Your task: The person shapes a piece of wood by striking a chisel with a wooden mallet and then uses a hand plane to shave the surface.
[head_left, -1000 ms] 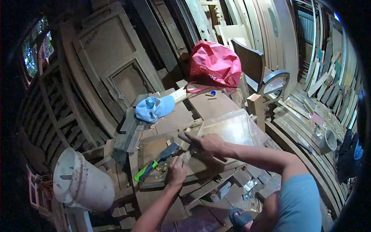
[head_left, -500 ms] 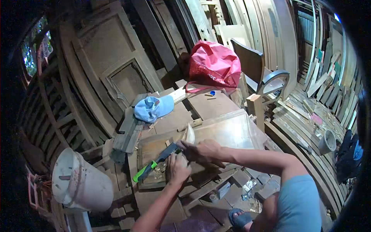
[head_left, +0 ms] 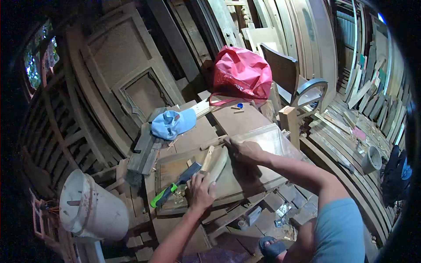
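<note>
A white bucket [head_left: 105, 208] is at the left. Next, 1 green-and-black tool [head_left: 179, 183] lies on a framed wooden panel [head_left: 173, 168]. The left hand [head_left: 201, 192], fingers bent, pinches the lower end of 1 pale curved wood piece [head_left: 219, 164], which slants over the panel. Rightward, the right hand [head_left: 246, 153] is curled near its upper end; I cannot tell what it grips.

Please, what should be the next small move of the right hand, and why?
Probably, bring the right hand onto the pale curved wood piece: the left hand is at its lower end, apparently steadying it, and the right hand is close to its upper end. Whether the right hand holds anything is unclear.
</note>
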The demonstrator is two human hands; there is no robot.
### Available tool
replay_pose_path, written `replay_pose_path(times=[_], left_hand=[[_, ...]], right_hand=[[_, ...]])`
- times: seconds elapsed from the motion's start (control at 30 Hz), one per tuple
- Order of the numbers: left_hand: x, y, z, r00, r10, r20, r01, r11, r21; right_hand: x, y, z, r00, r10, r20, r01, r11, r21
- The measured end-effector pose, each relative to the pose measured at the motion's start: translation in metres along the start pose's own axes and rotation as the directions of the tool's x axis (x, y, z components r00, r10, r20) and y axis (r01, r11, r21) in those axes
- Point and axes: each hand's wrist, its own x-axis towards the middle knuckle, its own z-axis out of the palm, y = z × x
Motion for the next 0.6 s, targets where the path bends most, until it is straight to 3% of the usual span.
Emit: replay_pose_path(times=[0.1, 0.17, 0.3, 0.4, 0.47, 0.5, 0.6], left_hand=[[-0.002, -0.002, 0.005, 0.995, 0.077, -0.058, -0.073, 0.995, 0.070], [-0.003, -0.002, 0.004, 1.000, -0.008, -0.004, 0.009, 0.999, 0.031], [-0.002, -0.001, 0.003, 0.995, -0.043, -0.090, 0.045, 0.999, 0.021], [-0.001, -0.002, 0.003, 0.988, -0.074, -0.138, 0.073, 0.997, -0.016], [-0.003, -0.006, 0.005, 0.971, -0.191, -0.144, 0.172, 0.976, -0.134], [-0.002, -0.006, 0.005, 0.971, -0.190, -0.142, 0.172, 0.976, -0.132], [0.000, -0.007, 0.006, 0.957, -0.218, -0.192, 0.204, 0.975, -0.090]], right_hand=[[-0.009, -0.008, -0.004, 0.999, 0.036, -0.020, -0.035, 0.998, 0.052], [-0.015, -0.011, -0.013, 0.986, 0.120, 0.117, -0.127, 0.990, 0.054], [-0.015, -0.009, -0.009, 0.994, 0.070, 0.083, -0.078, 0.992, 0.095], [-0.011, -0.016, -0.007, 0.990, 0.134, 0.036, -0.138, 0.974, 0.182], [-0.005, -0.016, 0.001, 0.997, 0.067, 0.043, -0.077, 0.958, 0.277], [-0.008, -0.026, -0.008, 0.997, 0.067, 0.043, -0.077, 0.957, 0.280], [-0.014, -0.045, -0.011, 0.988, -0.121, 0.095, 0.087, 0.950, 0.301]])
